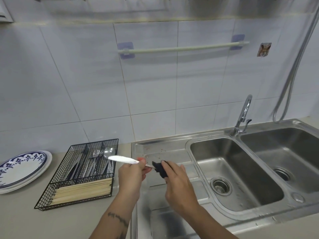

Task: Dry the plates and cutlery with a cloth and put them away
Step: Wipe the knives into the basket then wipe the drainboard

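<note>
My left hand [132,173] grips a silver table knife [123,159] near its middle, blade pointing left over the black wire cutlery tray [51,199]. My right hand [177,180] holds a small black cloth [159,168] wrapped around the knife's handle end. Both hands hover above the steel draining board [165,152]. The tray holds knives, forks [94,156], spoons [108,151] and a row of wooden chopsticks [82,188]. Stacked plates [22,171], the top one white with a blue pattern, rest on the counter at the far left.
A double steel sink [241,169] with a tap [243,114] lies to the right. A white towel rail [183,48] is fixed to the tiled wall. A metal hose [293,69] hangs at the far right. Beige counter [20,218] runs along the front left.
</note>
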Action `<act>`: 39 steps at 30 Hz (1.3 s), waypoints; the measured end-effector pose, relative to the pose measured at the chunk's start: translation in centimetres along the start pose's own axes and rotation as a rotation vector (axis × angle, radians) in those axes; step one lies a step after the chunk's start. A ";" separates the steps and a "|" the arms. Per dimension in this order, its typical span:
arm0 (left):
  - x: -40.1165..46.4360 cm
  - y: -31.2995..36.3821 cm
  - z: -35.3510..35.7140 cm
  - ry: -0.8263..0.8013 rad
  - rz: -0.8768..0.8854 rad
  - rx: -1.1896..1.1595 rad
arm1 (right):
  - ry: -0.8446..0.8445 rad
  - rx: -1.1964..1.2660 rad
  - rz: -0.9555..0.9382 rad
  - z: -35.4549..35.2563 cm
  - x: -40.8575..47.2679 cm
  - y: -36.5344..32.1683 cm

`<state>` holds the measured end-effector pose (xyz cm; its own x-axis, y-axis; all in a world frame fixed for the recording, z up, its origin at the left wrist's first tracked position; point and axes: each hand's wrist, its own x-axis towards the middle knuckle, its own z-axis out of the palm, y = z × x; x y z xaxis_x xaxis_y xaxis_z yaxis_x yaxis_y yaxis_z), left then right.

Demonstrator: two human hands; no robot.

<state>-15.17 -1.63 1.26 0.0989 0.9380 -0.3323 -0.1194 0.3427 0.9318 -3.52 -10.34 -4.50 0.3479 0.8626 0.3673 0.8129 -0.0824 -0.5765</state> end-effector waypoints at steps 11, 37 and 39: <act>0.3 -0.9 -0.5 -0.053 0.047 0.008 | -0.015 -0.091 0.036 0.0 0.6 1.0; 2.2 -0.7 -0.9 0.041 0.064 0.044 | -0.075 -0.163 -0.137 1.6 1.8 -0.8; 2.8 -1.1 -2.3 0.091 0.071 0.078 | -0.095 -0.185 -0.080 1.1 1.8 0.2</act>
<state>-16.98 0.77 -1.04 0.0022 0.9617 -0.2741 -0.0458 0.2739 0.9607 -3.22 -8.28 -4.80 0.2404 0.9123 0.3315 0.9112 -0.0945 -0.4009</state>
